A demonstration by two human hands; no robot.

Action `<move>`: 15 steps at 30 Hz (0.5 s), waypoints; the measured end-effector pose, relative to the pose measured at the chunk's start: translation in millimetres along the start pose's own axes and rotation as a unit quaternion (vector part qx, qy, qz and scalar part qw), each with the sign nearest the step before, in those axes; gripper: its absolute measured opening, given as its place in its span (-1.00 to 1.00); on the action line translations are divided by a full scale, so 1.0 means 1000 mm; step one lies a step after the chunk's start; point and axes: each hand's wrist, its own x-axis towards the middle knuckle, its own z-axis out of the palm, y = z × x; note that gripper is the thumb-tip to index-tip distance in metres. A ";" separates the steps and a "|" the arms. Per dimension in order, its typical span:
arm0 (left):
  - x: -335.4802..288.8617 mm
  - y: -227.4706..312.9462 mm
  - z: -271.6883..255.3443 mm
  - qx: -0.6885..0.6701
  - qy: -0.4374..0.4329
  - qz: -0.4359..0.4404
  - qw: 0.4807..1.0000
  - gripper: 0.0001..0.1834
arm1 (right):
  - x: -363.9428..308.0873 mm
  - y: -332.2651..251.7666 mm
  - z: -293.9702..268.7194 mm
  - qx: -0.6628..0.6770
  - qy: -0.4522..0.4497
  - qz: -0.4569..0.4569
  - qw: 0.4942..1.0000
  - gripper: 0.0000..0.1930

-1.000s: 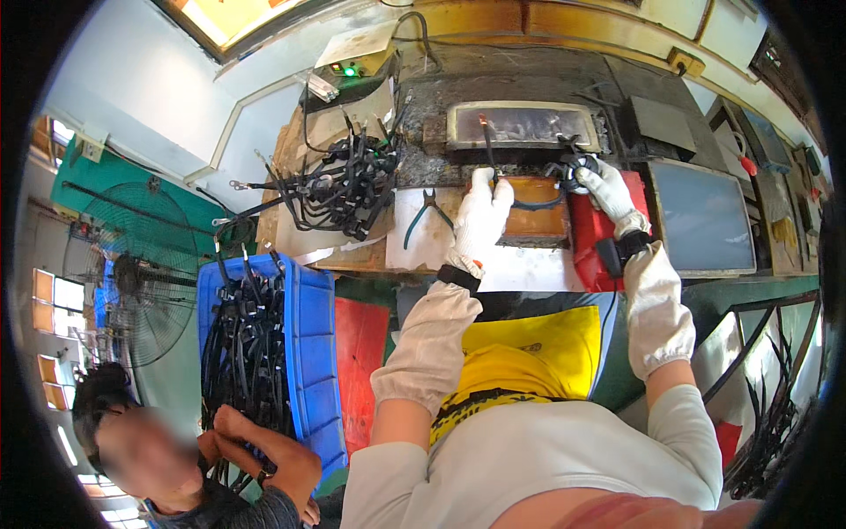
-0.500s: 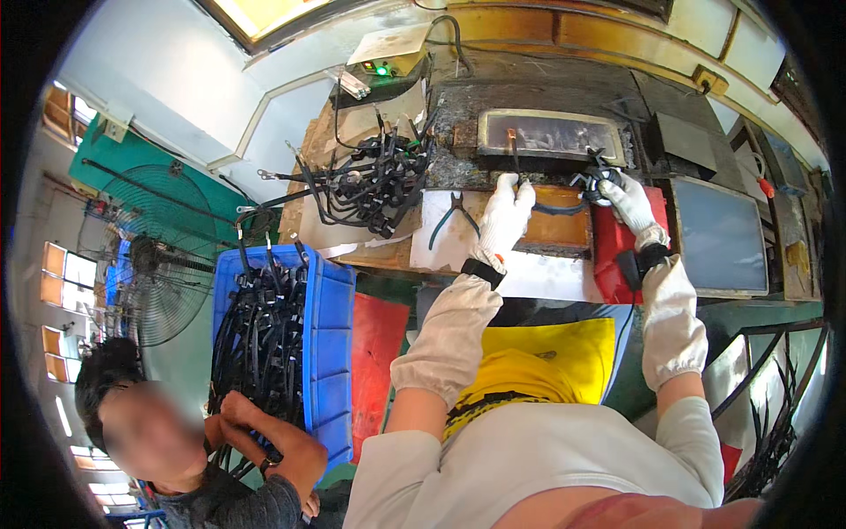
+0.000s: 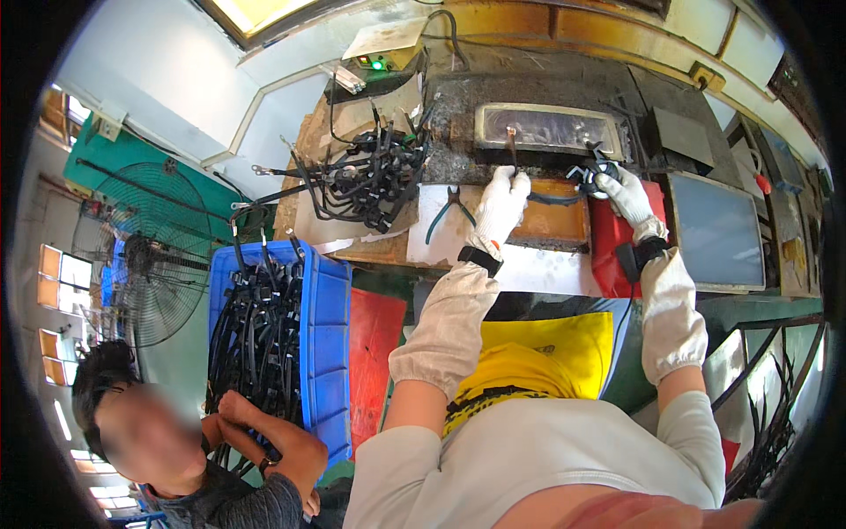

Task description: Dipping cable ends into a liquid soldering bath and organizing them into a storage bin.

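Note:
My gloved left hand (image 3: 504,201) is closed round a black cable (image 3: 514,162), whose bare end reaches over the shiny, mirror-like surface of a rectangular metal trough (image 3: 589,126). I cannot tell whether that end touches the surface. From there the cable runs right to my gloved right hand (image 3: 624,196), which grips a cluster of black connectors (image 3: 592,176) near the trough's right front corner. Blue-handled pliers (image 3: 452,212) lie with handles spread on white paper, just left of my left hand.
Left on the bench is a tangled heap of black cables (image 3: 374,176). A blue crate (image 3: 326,353) below holds more cables. Beside it a person (image 3: 238,476) has folded arms. A lit control box (image 3: 388,60) stands behind; a red sheet (image 3: 617,264) lies under my right hand.
The cable's bare end over the trough looks paler and shorter than before. Both hands keep their grips; the whole view has shifted slightly.

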 end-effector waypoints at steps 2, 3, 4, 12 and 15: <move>0.001 -0.001 0.001 0.008 0.004 0.002 1.000 -0.68 | 0.000 0.001 0.000 -0.006 0.003 -0.005 1.000 -0.51; 0.002 -0.001 0.001 0.016 0.006 0.002 1.000 -0.68 | -0.001 0.000 0.000 -0.006 0.009 0.002 1.000 -0.51; 0.002 -0.001 0.001 0.016 0.006 0.001 1.000 -0.68 | -0.003 0.001 -0.001 -0.005 0.016 0.012 1.000 -0.51; 0.009 0.001 -0.002 0.016 0.006 -0.013 1.000 -0.62 | 0.000 -0.001 -0.002 -0.008 0.005 0.015 1.000 -0.55; 0.014 0.002 -0.003 0.015 0.001 -0.018 1.000 -0.62 | -0.001 -0.003 0.001 -0.003 0.014 0.009 1.000 -0.56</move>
